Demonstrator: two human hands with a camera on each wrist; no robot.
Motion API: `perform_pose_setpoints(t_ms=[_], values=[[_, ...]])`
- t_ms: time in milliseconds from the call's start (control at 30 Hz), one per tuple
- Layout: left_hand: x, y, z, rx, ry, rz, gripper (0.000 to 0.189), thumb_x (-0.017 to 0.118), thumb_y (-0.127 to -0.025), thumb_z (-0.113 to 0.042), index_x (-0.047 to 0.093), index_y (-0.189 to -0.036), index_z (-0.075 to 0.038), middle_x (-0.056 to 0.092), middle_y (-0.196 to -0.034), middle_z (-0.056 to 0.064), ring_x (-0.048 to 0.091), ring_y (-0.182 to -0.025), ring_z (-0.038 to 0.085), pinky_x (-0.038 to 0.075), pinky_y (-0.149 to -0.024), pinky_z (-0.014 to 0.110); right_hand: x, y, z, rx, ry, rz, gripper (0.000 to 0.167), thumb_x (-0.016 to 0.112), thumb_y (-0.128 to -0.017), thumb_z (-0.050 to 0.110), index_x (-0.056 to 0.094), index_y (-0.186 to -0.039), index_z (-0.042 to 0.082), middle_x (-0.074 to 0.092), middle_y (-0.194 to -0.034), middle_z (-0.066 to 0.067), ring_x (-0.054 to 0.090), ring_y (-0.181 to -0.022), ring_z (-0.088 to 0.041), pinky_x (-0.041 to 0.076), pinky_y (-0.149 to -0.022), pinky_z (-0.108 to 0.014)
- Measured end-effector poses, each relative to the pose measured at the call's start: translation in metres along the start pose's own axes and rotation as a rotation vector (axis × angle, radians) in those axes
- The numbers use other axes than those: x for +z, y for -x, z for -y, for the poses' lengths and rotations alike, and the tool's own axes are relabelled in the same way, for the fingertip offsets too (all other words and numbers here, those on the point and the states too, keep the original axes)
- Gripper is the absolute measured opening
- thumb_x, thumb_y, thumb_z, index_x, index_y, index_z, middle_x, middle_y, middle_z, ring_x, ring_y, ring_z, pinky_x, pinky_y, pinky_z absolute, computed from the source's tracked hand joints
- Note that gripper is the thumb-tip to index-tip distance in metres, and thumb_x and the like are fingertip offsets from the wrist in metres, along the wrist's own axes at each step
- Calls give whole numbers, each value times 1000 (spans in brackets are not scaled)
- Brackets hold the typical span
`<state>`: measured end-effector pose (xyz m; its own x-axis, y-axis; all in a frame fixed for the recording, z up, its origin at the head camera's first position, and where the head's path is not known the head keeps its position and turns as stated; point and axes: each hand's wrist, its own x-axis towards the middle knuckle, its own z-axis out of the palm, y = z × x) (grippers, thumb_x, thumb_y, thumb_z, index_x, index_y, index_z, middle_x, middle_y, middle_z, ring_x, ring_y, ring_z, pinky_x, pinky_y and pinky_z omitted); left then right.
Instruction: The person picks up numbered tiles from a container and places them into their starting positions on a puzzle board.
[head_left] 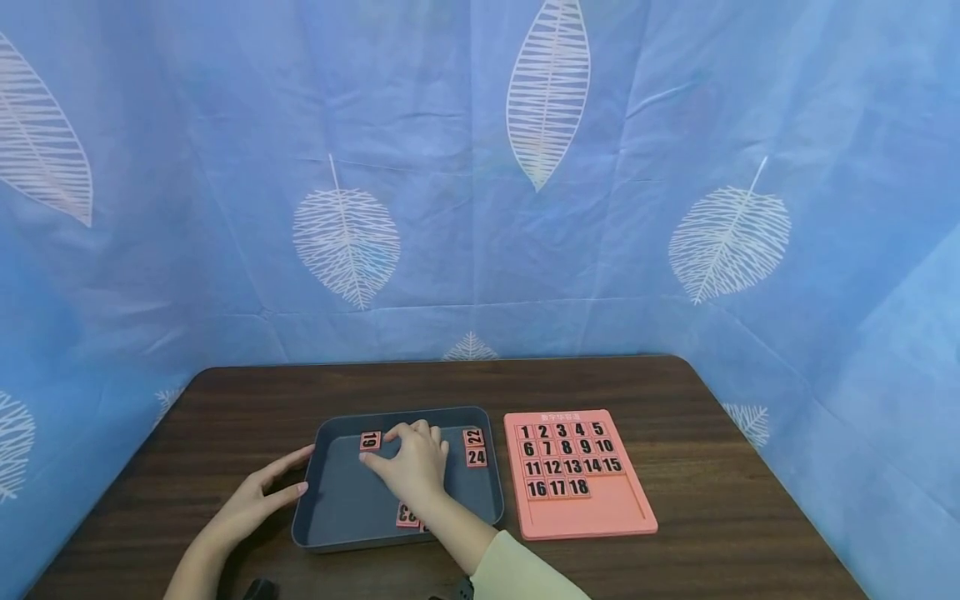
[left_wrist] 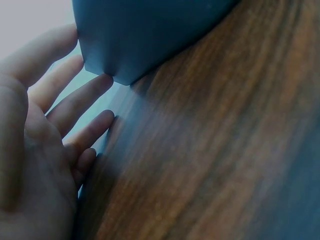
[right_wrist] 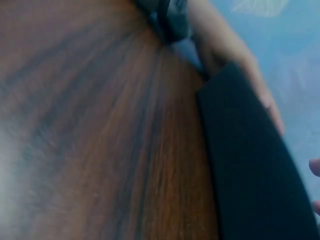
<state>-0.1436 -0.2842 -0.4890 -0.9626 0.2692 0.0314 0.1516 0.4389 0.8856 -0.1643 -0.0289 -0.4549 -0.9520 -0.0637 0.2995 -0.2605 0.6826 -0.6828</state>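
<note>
Over the dark grey tray point(head_left: 330, 517), my right hand point(head_left: 416, 462) reaches in with thumb and index finger spread beside the number tile 19 point(head_left: 370, 442). The thumb tip is right at its lower edge, the index tip just off its right side. My left hand point(head_left: 251, 504) rests at the tray's left wall, fingers loosely extended; in the left wrist view its fingertips meet the tray's outer side point(left_wrist: 145, 35). Tiles 22 point(head_left: 473, 437) and 24 point(head_left: 476, 457) lie along the tray's right side. Near the front wall, another tile point(head_left: 407, 516) is partly covered by the right hand, and one beside it is mostly hidden.
Right of the tray lies a pink number board point(head_left: 585, 521) holding tiles 1 to 18 in rows, with a bare strip at its lower right. Both stand on a dark wooden table point(head_left: 720, 500). A blue leaf-patterned curtain point(head_left: 435, 250) hangs behind.
</note>
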Motion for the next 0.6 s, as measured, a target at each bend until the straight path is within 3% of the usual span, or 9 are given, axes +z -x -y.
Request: perform_pose_setpoints(t_ms=[367,600], values=[[1,-1,1,43,-14,-5,55,57,-98,-20,38,-148,-9,31,-149,24,23,-133,51,27,-91,74,29,-20,8,114,248,7,44,79,-70,57,69,-89,19,49,-86,-1,39,-81,-21,34,-78,-40],[2,-1,4,12,-8,-11,56,58,-97,-24,38,-148,-11,31,-149,22,23,-134,50,23,-92,76,38,-27,12,225,278,46,44,80,-68,57,64,-83,18,47,-83,-3,40,-81,-23,33,-75,-41]])
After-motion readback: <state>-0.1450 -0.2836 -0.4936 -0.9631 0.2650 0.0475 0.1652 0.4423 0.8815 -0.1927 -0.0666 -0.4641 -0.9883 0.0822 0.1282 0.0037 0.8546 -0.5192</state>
